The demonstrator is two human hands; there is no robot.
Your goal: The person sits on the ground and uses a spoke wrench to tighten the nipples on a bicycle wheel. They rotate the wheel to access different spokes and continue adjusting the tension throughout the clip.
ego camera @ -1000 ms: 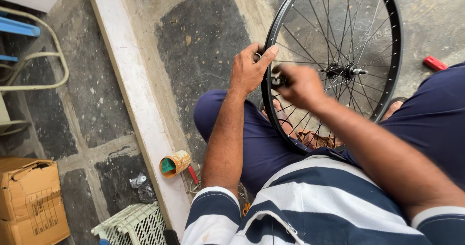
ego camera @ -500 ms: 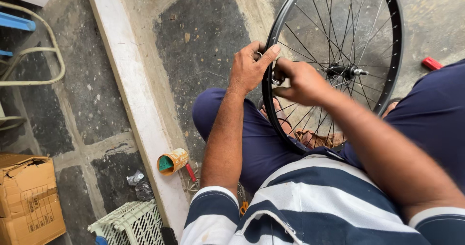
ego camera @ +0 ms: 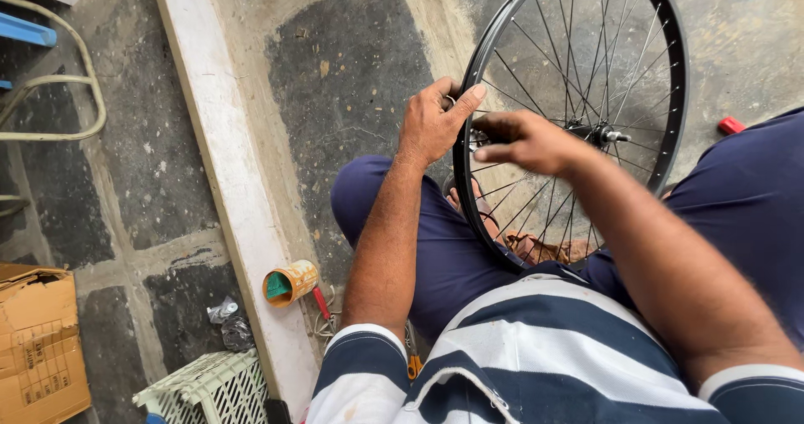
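The stiff, light black spoked bicycle wheel point(ego camera: 578, 122) is gripped at its rim by the left hand point(ego camera: 431, 126), while the right hand's point(ego camera: 532, 143) fingers are pinched closed among thin, bendable spokes

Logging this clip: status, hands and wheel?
Left hand grips the wheel rim. Right hand pinches at a spoke by the rim. Nothing in the way.

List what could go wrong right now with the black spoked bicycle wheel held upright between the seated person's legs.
1. The black spoked bicycle wheel stands on edge, steadied only by the left hand gripping its rim; a slip could tip it.
2. The right hand works among the thin metal spokes; fingers could get pinched if the wheel turns.
3. The small tin can lying on its side by the white ledge could roll or get knocked.
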